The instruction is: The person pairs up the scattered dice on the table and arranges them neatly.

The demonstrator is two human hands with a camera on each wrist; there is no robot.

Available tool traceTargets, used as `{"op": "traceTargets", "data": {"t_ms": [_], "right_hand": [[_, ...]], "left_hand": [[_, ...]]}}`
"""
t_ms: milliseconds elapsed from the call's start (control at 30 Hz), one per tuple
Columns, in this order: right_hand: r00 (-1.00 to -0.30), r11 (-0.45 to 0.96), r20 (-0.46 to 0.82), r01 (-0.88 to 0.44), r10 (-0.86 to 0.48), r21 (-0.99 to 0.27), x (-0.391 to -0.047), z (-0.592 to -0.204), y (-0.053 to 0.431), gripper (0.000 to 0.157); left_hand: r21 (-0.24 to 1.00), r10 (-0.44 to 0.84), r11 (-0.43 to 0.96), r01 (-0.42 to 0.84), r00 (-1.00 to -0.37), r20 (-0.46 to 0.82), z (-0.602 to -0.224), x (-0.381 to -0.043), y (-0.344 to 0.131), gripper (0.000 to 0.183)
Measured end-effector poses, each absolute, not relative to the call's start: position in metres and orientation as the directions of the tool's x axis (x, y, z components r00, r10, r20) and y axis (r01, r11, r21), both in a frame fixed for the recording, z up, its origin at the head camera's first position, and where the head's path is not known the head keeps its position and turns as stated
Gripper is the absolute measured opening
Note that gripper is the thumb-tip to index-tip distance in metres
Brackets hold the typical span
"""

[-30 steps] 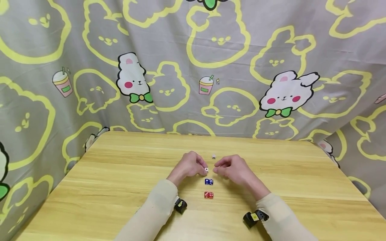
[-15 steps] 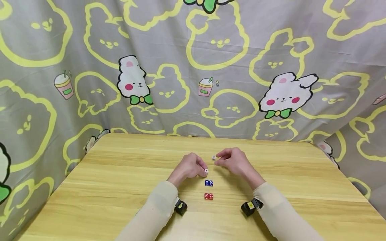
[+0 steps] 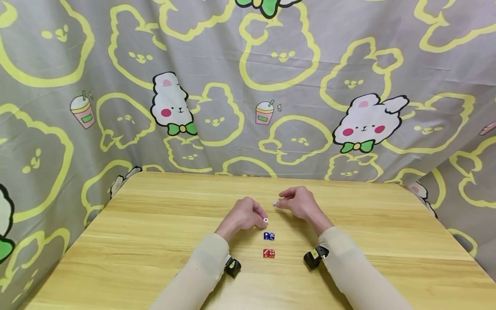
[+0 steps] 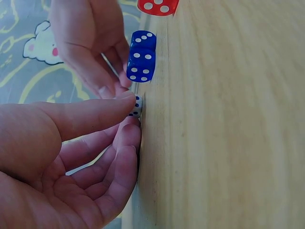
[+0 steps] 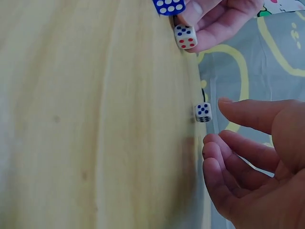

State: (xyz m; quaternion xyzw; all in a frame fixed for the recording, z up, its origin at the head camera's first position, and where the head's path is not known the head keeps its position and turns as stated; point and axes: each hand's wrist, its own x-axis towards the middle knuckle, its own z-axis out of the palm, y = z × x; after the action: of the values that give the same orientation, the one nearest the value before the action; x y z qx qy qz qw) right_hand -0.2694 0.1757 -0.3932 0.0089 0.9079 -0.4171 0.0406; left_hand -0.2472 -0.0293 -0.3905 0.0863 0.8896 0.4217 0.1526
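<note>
In the head view my left hand (image 3: 242,214) pinches a white die (image 3: 265,221) between thumb and fingertips at the table's middle. The right wrist view shows blue and red pips on this white die (image 5: 185,38). Slightly farther back lies a second white die (image 3: 274,203), beside my right hand (image 3: 300,202). The right wrist view has my right thumb and fingers spread apart, with the second die (image 5: 203,112) just beyond their tips. Two blue dice (image 3: 269,236) sit side by side nearer to me. Closer still, two red dice (image 3: 269,253) form another pair.
The dice lie on a light wood table (image 3: 155,241). A grey curtain (image 3: 232,142) with yellow outlines and cartoon animals hangs behind its far edge and along the sides. Each wrist wears a small black camera (image 3: 232,267).
My right hand has moved away from the left hand, toward the far white die, with its fingers now beside it. The left hand stays on its white die. The head view has tilted slightly.
</note>
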Motion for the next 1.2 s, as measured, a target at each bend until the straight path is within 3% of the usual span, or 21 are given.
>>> {"op": "traceTargets", "data": {"t_ms": [400, 1200], "right_hand": [[-0.997, 0.671, -0.079, 0.057, -0.002, -0.739, -0.2751, -0.4007, 0.1741, 0.028], [-0.998, 0.706, -0.061, 0.043, -0.001, -0.707, -0.2778, -0.4026, 0.1709, 0.014]], "left_hand": [[0.783, 0.298, 0.621, 0.042, -0.936, -0.187, -0.3914, -0.2475, -0.0303, 0.013], [0.785, 0.295, 0.618, 0.035, -0.936, -0.191, -0.3912, -0.247, -0.0307, 0.013]]}}
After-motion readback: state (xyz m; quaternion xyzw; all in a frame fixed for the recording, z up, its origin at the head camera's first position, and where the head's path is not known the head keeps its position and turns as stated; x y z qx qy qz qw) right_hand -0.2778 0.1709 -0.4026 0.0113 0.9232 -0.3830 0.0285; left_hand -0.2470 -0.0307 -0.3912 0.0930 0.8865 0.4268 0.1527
